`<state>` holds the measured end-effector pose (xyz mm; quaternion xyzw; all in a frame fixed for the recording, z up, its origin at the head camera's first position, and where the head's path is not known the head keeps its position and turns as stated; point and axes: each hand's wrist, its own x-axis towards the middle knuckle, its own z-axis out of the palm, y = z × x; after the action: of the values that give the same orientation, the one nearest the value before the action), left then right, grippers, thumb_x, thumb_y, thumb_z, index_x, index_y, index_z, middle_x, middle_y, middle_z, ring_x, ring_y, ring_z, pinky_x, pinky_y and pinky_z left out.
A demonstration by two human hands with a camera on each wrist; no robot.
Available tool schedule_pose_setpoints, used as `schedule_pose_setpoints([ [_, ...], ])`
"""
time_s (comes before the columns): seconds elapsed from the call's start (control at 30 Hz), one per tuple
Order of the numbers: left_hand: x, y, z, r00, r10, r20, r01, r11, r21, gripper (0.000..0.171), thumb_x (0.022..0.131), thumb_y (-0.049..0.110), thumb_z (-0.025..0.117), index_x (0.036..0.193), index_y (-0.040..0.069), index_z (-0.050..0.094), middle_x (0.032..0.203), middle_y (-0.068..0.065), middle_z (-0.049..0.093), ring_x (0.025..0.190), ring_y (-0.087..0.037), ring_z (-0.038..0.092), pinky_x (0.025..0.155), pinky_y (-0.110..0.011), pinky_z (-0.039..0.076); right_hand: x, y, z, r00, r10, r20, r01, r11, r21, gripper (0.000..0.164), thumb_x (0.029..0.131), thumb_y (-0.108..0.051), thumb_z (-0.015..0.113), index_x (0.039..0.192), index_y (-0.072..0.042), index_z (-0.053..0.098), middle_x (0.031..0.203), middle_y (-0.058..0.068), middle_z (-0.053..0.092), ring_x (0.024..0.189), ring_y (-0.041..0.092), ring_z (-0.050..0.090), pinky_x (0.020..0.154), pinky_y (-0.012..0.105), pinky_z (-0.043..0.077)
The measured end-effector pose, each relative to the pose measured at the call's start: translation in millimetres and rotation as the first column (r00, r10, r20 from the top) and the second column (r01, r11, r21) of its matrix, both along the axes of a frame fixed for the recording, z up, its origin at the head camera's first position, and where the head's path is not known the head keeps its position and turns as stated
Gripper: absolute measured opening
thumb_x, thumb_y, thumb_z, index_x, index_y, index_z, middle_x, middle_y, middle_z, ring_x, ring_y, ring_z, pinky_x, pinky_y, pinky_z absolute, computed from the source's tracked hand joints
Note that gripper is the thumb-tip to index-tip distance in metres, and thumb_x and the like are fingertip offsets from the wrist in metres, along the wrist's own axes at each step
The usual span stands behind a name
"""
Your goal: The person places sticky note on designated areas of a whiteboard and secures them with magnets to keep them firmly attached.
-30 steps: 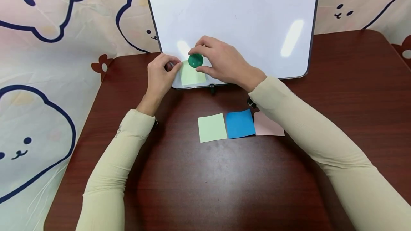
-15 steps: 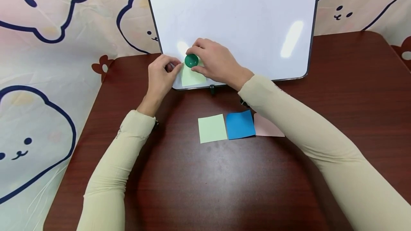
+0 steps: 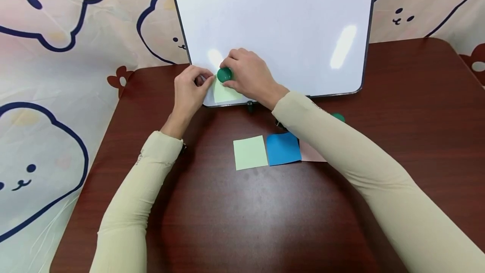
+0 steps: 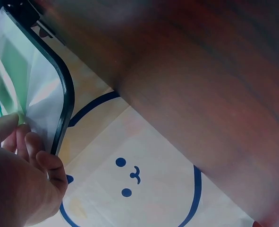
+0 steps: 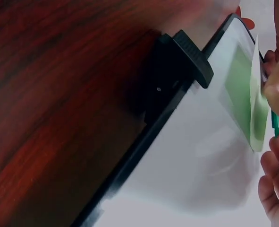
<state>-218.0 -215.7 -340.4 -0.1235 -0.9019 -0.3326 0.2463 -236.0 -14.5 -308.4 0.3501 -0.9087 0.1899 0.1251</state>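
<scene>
A pale green paper note lies against the lower left of the whiteboard. My left hand pinches its upper left corner between thumb and fingers. A round green magnet is gripped in the fingers of my right hand, over the note's upper edge. In the right wrist view the note stands partly off the board, its lower side bowed out, with the magnet close beside it. Whether the magnet touches the paper I cannot tell.
On the brown table lie another pale green note, a blue note and a pink note partly under my right sleeve. Another green round piece shows behind that sleeve. A black clip supports the board's lower edge.
My right hand has shifted slightly left and down with the magnet, nearer the note's upper left corner. The left hand keeps its pinch. A green round piece has come into sight behind the right sleeve.
</scene>
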Motion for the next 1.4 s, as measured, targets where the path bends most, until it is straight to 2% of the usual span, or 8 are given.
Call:
schedule_pose_setpoints([
  [0.23, 2.8, 2.8, -2.7, 1.0, -0.006, 0.013, 0.006, 1.0, 0.0, 0.015, 0.09, 0.018, 0.075, 0.095, 0.004, 0.075, 0.089, -0.013, 0.066, 0.076, -0.022, 0.054, 0.067, -0.022, 0.04, 0.6, -1.6, -6.9, 1.0, -0.018, -0.023, 0.018, 1.0, 0.017, 0.046, 0.089, -0.037, 0.075, 0.124, -0.008, 0.067, 0.123, 0.01, 0.062, 0.11, 0.024, 0.056, 0.097, 0.034, 0.049],
  [0.5, 2.1, 3.4, 1.5, 1.0, 0.011, 0.007, -0.011, 1.0, -0.009, 0.015, 0.09, 0.018, 0.074, 0.094, 0.004, 0.075, 0.089, -0.012, 0.067, 0.076, -0.022, 0.054, 0.067, -0.023, 0.04, -1.1, -4.6, -7.1, 0.999, -0.03, -0.038, 0.031, 0.999, 0.024, 0.046, 0.09, -0.038, 0.073, 0.125, -0.009, 0.065, 0.125, 0.009, 0.061, 0.111, 0.024, 0.055, 0.097, 0.034, 0.049],
  [0.93, 4.5, 2.7, 0.8, 0.998, 0.045, 0.037, -0.044, 0.999, -0.023, 0.018, 0.091, 0.02, 0.074, 0.099, 0.005, 0.075, 0.093, -0.011, 0.067, 0.079, -0.022, 0.055, 0.069, -0.024, 0.042, -2.1, -5.3, -11.4, 0.998, -0.004, -0.065, 0.005, 1.0, 0.024, 0.042, 0.091, -0.034, 0.073, 0.123, -0.009, 0.066, 0.121, 0.01, 0.061, 0.108, 0.024, 0.055, 0.096, 0.034, 0.048],
  [1.4, 7.2, 1.9, 0.7, 0.998, 0.038, 0.042, -0.037, 0.999, -0.026, 0.018, 0.091, 0.02, 0.074, 0.101, 0.005, 0.075, 0.094, -0.011, 0.067, 0.078, -0.021, 0.054, 0.068, -0.023, 0.043, -1.0, -5.0, -14.3, 0.993, 0.002, -0.118, 0.002, 0.999, 0.035, 0.036, 0.091, -0.034, 0.073, 0.117, -0.01, 0.067, 0.116, 0.007, 0.062, 0.105, 0.021, 0.056, 0.095, 0.034, 0.049],
])
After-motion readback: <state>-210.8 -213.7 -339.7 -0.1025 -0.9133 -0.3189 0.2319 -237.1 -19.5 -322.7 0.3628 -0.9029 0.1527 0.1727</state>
